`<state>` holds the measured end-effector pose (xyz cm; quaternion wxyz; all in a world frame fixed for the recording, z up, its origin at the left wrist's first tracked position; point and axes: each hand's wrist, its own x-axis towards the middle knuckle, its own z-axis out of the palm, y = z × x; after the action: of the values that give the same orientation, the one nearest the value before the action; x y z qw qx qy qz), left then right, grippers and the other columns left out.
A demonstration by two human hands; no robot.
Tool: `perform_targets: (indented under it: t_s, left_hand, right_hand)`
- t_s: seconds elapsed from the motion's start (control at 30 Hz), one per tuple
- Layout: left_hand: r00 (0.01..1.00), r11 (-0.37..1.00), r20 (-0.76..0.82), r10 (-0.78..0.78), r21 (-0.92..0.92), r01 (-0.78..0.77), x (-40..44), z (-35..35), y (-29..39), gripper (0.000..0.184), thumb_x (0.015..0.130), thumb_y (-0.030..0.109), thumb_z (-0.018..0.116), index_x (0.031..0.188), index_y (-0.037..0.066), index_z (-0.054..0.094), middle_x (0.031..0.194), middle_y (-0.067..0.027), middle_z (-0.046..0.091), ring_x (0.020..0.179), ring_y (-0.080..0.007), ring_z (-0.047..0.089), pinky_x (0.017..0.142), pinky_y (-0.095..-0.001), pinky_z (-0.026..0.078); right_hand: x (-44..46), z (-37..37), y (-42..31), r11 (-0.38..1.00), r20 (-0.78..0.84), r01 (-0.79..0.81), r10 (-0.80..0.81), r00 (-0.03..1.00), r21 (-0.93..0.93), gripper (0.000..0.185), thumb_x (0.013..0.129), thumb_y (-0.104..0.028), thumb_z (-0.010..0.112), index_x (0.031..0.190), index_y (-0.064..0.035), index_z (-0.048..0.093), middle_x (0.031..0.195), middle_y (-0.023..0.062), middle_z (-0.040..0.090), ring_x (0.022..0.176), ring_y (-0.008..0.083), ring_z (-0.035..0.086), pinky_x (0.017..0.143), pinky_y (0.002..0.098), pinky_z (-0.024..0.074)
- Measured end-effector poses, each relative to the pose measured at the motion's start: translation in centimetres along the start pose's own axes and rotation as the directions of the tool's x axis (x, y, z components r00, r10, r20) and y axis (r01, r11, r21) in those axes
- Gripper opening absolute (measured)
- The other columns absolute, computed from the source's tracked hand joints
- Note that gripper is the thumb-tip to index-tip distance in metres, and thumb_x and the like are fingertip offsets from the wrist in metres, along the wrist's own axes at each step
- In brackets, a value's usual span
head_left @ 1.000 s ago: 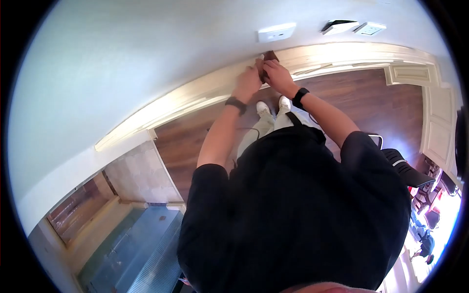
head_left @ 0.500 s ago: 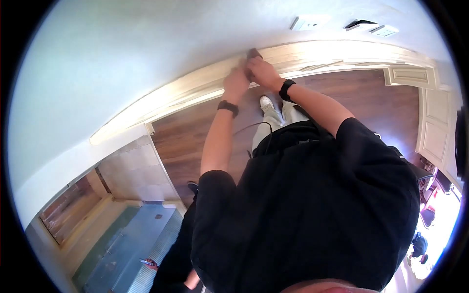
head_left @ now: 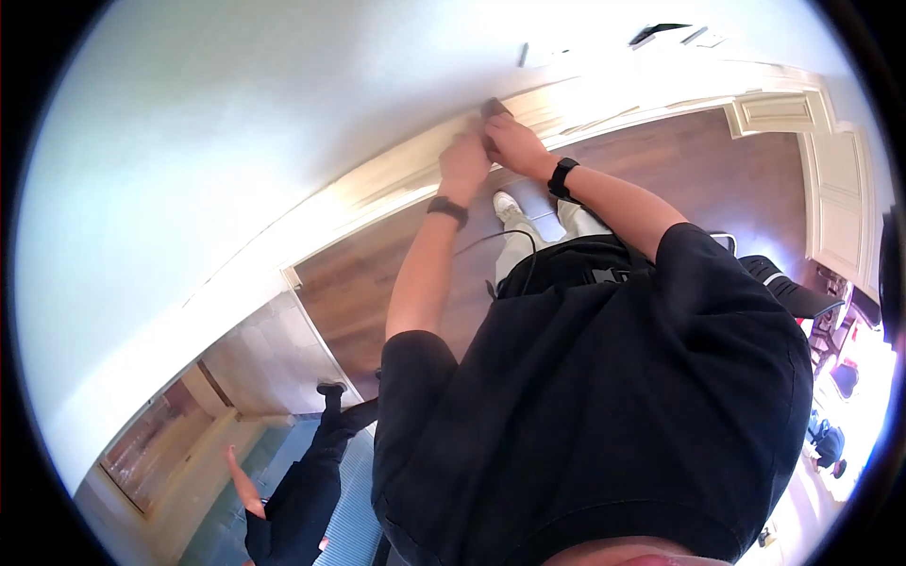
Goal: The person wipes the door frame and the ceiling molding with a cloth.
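Both my hands meet at a pale wooden ledge (head_left: 377,174) along the wall. My right hand (head_left: 514,146) is closed round a small dark brown object (head_left: 494,108), whose end shows above the fingers against the ledge. Beside it on the left, my left hand (head_left: 465,162) touches or nearly touches the right one; its fingers are smeared by motion, and what they hold, if anything, cannot be made out. A dark band circles each wrist.
White plates and a dark opening (head_left: 659,34) are on the wall above the ledge. Cream panelled cabinets (head_left: 840,203) stand at the right. A person in black (head_left: 302,500) walks at lower left; another person (head_left: 829,443) is at far right.
Both hands have moved a little left along the ledge with the brown object. The person in black has come into view at lower left and moved farther from me.
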<state>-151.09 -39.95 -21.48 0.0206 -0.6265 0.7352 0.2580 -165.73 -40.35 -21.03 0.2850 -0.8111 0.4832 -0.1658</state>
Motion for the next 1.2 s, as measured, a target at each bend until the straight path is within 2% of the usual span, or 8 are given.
perform_targets:
  t_s: [0.1,0.27,0.37,0.57,0.67,0.83,1.13,1.2]
  left_hand:
    - [0.996,0.999,-0.080,0.040,0.005,-0.039,0.9,0.4,2.9,0.041,0.085,0.018,0.057,0.124,0.011,0.045,0.097,-0.0156,0.065,0.087,-0.0346,0.065,0.073,-0.0476,0.053]
    - [0.998,0.999,-0.049,0.027,0.029,-0.025,3.4,1.6,7.8,0.037,0.086,0.017,0.056,0.121,0.010,0.046,0.096,-0.0170,0.064,0.085,-0.0351,0.065,0.072,-0.0472,0.053]
    - [0.998,0.998,-0.059,0.023,0.056,-0.019,5.2,2.4,11.6,0.036,0.086,0.018,0.056,0.119,0.009,0.048,0.097,-0.0171,0.064,0.084,-0.0347,0.066,0.070,-0.0462,0.053]
    - [0.996,0.996,-0.041,0.081,0.043,-0.080,10.6,7.1,19.9,0.037,0.085,0.018,0.057,0.119,0.005,0.051,0.101,-0.0176,0.063,0.083,-0.0334,0.066,0.070,-0.0441,0.054]
    - [0.995,0.995,-0.043,0.094,0.046,-0.092,12.8,7.9,26.0,0.037,0.085,0.018,0.057,0.119,0.005,0.052,0.100,-0.0181,0.063,0.084,-0.0326,0.066,0.070,-0.0432,0.054]
    - [0.990,0.996,-0.114,0.085,0.033,-0.082,14.7,8.9,33.4,0.031,0.086,0.017,0.056,0.114,0.005,0.056,0.097,-0.0170,0.063,0.084,-0.0321,0.066,0.068,-0.0429,0.054]
    - [0.998,0.989,-0.063,-0.031,-0.147,0.021,12.3,9.5,29.0,0.036,0.082,0.019,0.063,0.112,0.005,0.051,0.097,-0.0195,0.062,0.083,-0.0370,0.065,0.070,-0.0469,0.053]
    - [0.993,0.993,-0.076,-0.089,-0.090,0.082,11.1,8.9,26.8,0.046,0.079,0.024,0.065,0.118,0.010,0.044,0.097,-0.0186,0.063,0.084,-0.0366,0.065,0.070,-0.0479,0.053]
  right_hand:
    - [-1.0,-2.1,1.5,0.998,-0.028,-0.053,0.054,0.998,0.038,0.029,0.073,-0.012,0.069,0.096,-0.0023,0.054,0.100,0.0134,0.055,0.103,0.0339,0.051,0.085,0.0421,0.0477]
    - [-2.9,-4.3,5.9,0.999,-0.166,-0.020,0.027,0.986,0.042,0.029,0.072,-0.013,0.071,0.094,-0.0029,0.054,0.100,0.0133,0.056,0.101,0.0337,0.051,0.084,0.0415,0.0482]
    - [-4.3,-6.6,9.2,0.995,-0.141,-0.044,0.057,0.988,0.094,0.031,0.078,-0.012,0.066,0.108,-0.0063,0.057,0.107,0.0138,0.058,0.105,0.0355,0.054,0.087,0.0444,0.0477]
    - [-7.5,-12.4,18.2,0.992,-0.095,-0.084,0.093,0.991,0.093,0.028,0.071,-0.011,0.070,0.096,-0.0055,0.058,0.101,0.0116,0.057,0.100,0.0335,0.054,0.084,0.0415,0.0492]
    - [-9.5,-15.6,23.2,0.997,-0.189,-0.026,0.039,0.981,0.067,0.026,0.071,-0.010,0.070,0.093,-0.0048,0.058,0.097,0.0109,0.057,0.099,0.0327,0.055,0.082,0.0410,0.0499]
    - [-11.7,-19.4,28.6,0.993,-0.222,-0.078,0.097,0.970,0.092,0.030,0.070,-0.005,0.069,0.097,-0.0014,0.058,0.104,0.0138,0.059,0.102,0.0352,0.055,0.084,0.0413,0.0488]
    - [-10.2,-16.3,26.3,1.000,-0.109,-0.008,0.009,0.994,0.016,0.038,0.063,-0.005,0.070,0.099,-0.0013,0.059,0.112,0.0157,0.059,0.105,0.0358,0.054,0.088,0.0406,0.0490]
    - [-9.1,-15.3,24.4,0.983,-0.229,0.168,-0.147,0.962,0.076,0.019,0.065,-0.004,0.066,0.082,-0.0051,0.060,0.090,0.0149,0.059,0.092,0.0358,0.056,0.079,0.0442,0.0487]
